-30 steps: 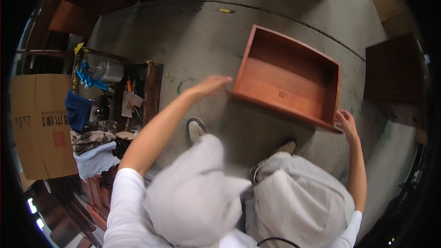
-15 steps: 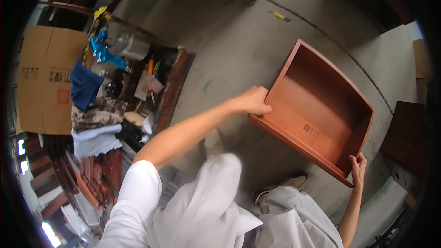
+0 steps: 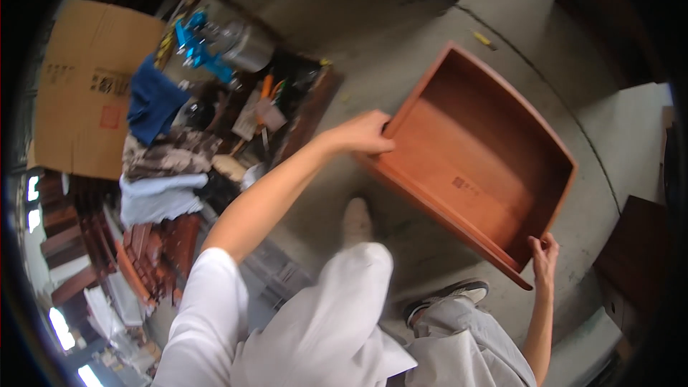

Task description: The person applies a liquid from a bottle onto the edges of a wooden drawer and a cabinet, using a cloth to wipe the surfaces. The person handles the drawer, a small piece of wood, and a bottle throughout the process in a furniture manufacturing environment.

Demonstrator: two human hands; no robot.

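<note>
A reddish-brown wooden drawer hangs tilted above the floor in front of me, its hollow inside facing up toward me. It has a curved far edge and a small dark stamp on its inner surface. My left hand is closed round the drawer's left side, close to the near corner. At the right near corner my right hand grips the side wall, the thumb and fingertips showing at the edge. The undersides of the drawer and some of the fingers are hidden.
To the left stands a cluttered cart with a blue spray gun, its metal cup and rags. Beyond it is a cardboard box. Wood pieces lie lower left. Dark furniture stands at right; a yellow object lies on the floor.
The drawer has shifted slightly left in view, still held by both hands. The cart and floor have slid right as my view moved, and my left shoe now shows more clearly.
</note>
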